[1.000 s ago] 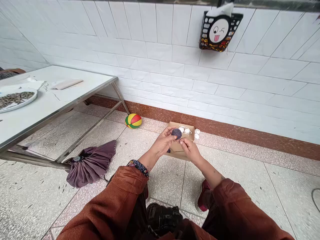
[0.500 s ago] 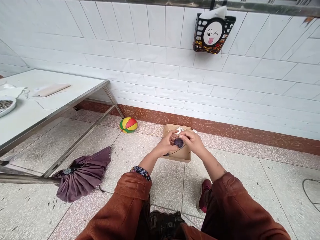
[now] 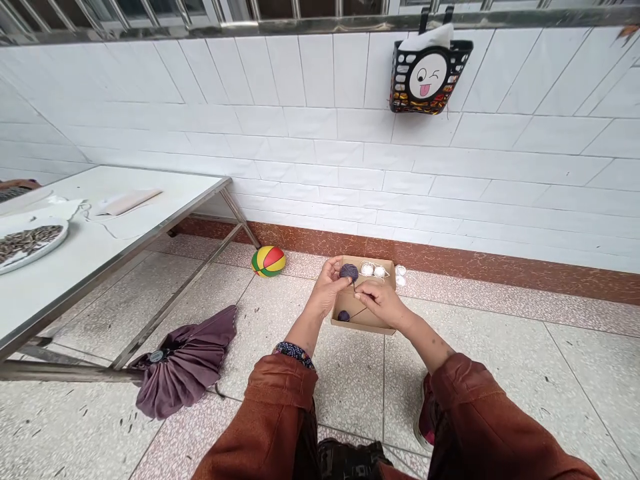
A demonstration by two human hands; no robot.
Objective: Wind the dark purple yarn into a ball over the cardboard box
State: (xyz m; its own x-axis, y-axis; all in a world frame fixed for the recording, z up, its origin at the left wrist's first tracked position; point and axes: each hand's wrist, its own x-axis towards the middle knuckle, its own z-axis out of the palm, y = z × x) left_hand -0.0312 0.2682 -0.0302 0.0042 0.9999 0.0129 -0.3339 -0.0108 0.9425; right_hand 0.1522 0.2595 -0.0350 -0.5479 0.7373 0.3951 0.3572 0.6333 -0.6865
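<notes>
My left hand [image 3: 327,287] is closed around a dark purple ball of yarn [image 3: 349,272], held above a shallow cardboard box [image 3: 367,328]. Just to its right, my right hand [image 3: 381,301] pinches the strand of yarn [image 3: 355,287] that runs from the ball. A second, smaller dark yarn ball [image 3: 343,316] lies in the box's near left corner, and a dark strand crosses the box floor. Two white yarn balls [image 3: 373,269] rest at the back of the box. More white balls [image 3: 401,275] sit on the floor against its right side.
A white table [image 3: 165,193] at left carries a plate [image 3: 35,243] of dark dried pieces and a folded cloth [image 3: 133,201]. On the floor are a colourful ball [image 3: 269,261] and a folded purple umbrella [image 3: 195,363]. A black basket [image 3: 430,77] hangs on the tiled wall.
My right hand has moved down from the top of the yarn ball, drawing the strand below it. The view has tilted up, and the white balls and smaller dark ball now show.
</notes>
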